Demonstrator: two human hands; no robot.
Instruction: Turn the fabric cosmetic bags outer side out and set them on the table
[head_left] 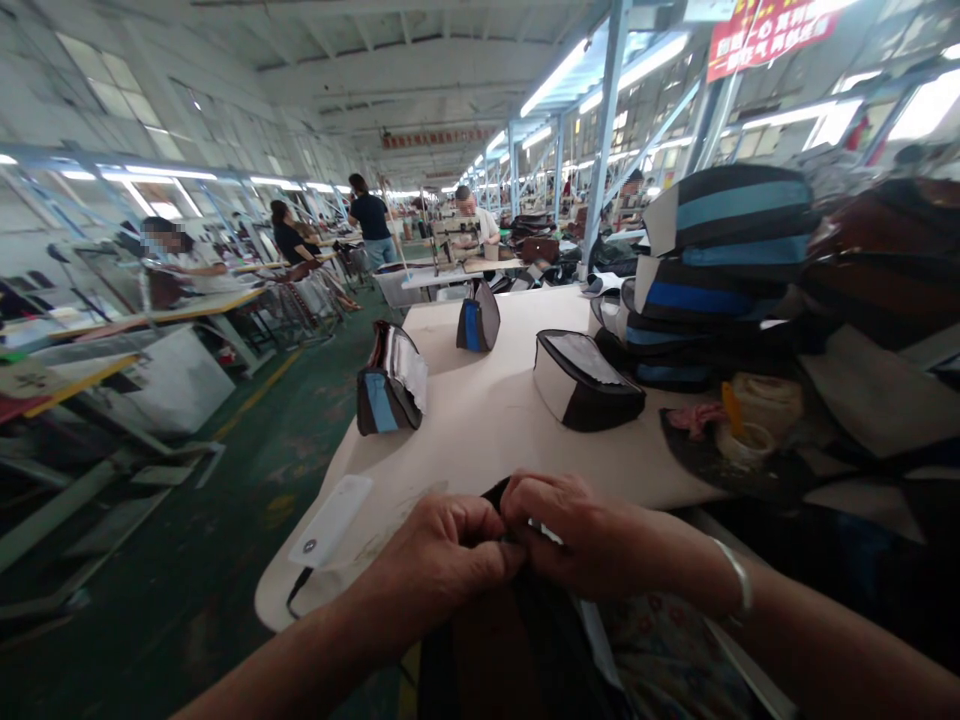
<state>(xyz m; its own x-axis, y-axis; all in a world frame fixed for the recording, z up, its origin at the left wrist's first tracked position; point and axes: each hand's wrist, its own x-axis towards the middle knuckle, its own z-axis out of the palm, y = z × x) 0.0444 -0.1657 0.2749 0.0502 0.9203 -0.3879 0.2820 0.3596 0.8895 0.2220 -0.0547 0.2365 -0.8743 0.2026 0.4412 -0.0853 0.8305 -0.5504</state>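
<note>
My left hand (461,545) and my right hand (559,525) meet at the near edge of the table, fingers pinched together on the top of a dark fabric bag (510,650). The bag has a brown stripe down its middle and hangs close to my lap. My fingers hide the exact spot that they grip. Beyond my hands, a grey and black bag (589,380) lies on the table (465,425). A bag with a light blue stripe (390,385) stands at the left edge, and a smaller one with a blue stripe (478,318) stands farther back.
Striped bags are piled in a stack (727,270) on the right. Near it stand a glue pot (746,445) with a yellow handle and a pink rag (694,420). A white power strip (331,520) lies at the table's left corner. Several people work at machines beyond.
</note>
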